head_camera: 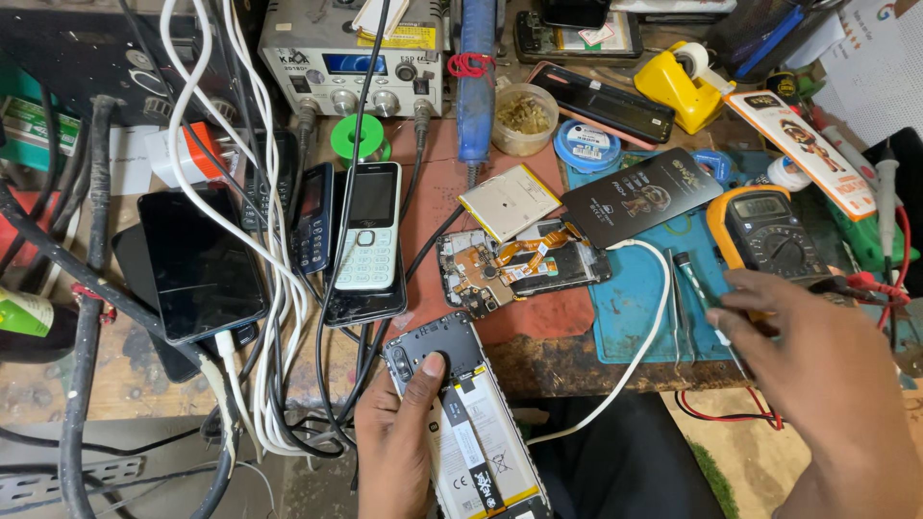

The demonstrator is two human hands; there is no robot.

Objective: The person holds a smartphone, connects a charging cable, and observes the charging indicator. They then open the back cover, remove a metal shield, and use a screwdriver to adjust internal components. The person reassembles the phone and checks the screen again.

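Observation:
My left hand grips an opened smartphone with its back cover off, thumb pressed on the dark upper frame near the camera; the battery with a black strip shows below. My right hand reaches over the blue work mat, fingers closing around a thin screwdriver beside metal tweezers. Between the hands lies a stripped phone frame with exposed board and orange flex cable.
A yellow multimeter with red leads sits right of the mat. A white keypad phone, a black smartphone and tangled cables fill the left. A loose battery, a bench power supply and a tape dispenser stand behind.

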